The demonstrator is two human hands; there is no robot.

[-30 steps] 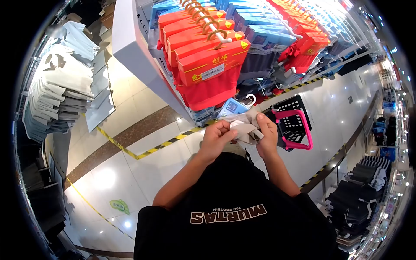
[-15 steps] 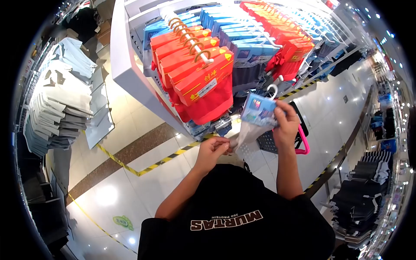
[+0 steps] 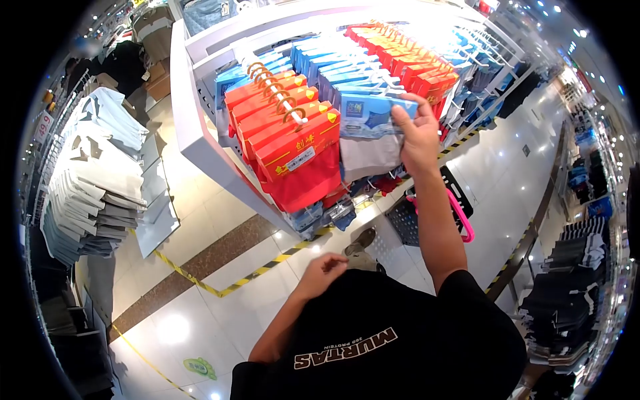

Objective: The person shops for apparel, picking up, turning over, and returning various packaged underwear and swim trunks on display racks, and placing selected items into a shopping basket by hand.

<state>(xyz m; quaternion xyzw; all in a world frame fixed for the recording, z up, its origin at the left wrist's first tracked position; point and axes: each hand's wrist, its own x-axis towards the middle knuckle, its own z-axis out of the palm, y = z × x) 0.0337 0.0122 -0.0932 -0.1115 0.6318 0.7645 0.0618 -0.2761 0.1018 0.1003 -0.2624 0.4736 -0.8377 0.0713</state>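
My right hand point(image 3: 420, 137) grips the right edge of a blue card package point(image 3: 373, 115), thumb in front. Light grey fabric point(image 3: 371, 157) hangs below the card. The package is at the front of the row of blue packages, right of the red packages point(image 3: 300, 150) on a white hook; whether it hangs on its own hook is hidden. My left hand point(image 3: 321, 275) is low near my body, over the floor, with its fingers curled together and nothing visible in them.
A basket with a pink handle point(image 3: 461, 217) stands on the floor below my right forearm. The white rack's side panel point(image 3: 220, 157) rises at the left. Light shirts point(image 3: 93, 180) hang farther left; dark folded clothes point(image 3: 557, 300) are at the right.
The blue package with grey fabric has moved up to the rack in my right hand. My left hand has let go of the fabric and drawn back. The basket now shows more fully beside my forearm.
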